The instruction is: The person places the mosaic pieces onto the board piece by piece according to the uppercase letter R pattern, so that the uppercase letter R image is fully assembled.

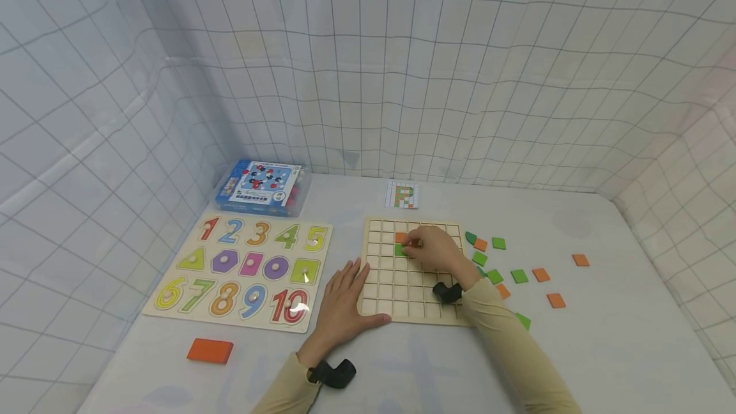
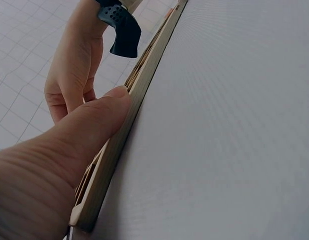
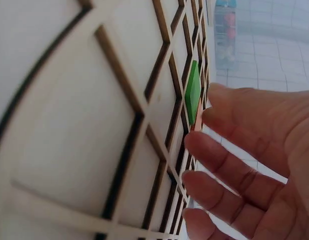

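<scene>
A wooden grid board [image 1: 379, 305] lies in front of me. My left hand [image 1: 342, 305] rests on its left edge, fingers spread, thumb [image 2: 107, 110] along the near rim in the left wrist view. Over the upper middle of the board, my right hand [image 1: 434, 249] is curled, pinching a small orange tile [image 1: 413, 243] mostly hidden by the fingertips. Right beside these fingertips, an orange square tile [image 1: 400, 236] sits in one cell. A green square tile [image 3: 193, 95] lies in the cell just nearer me, seen edge-on in the right wrist view.
Several green tiles [image 1: 498, 243] and orange tiles [image 1: 556, 300] lie scattered right of the board. A pattern card [image 1: 402, 195] lies behind it. At left are a number puzzle [image 1: 230, 273], a boxed molecule set [image 1: 261, 187] and an orange block [image 1: 210, 351].
</scene>
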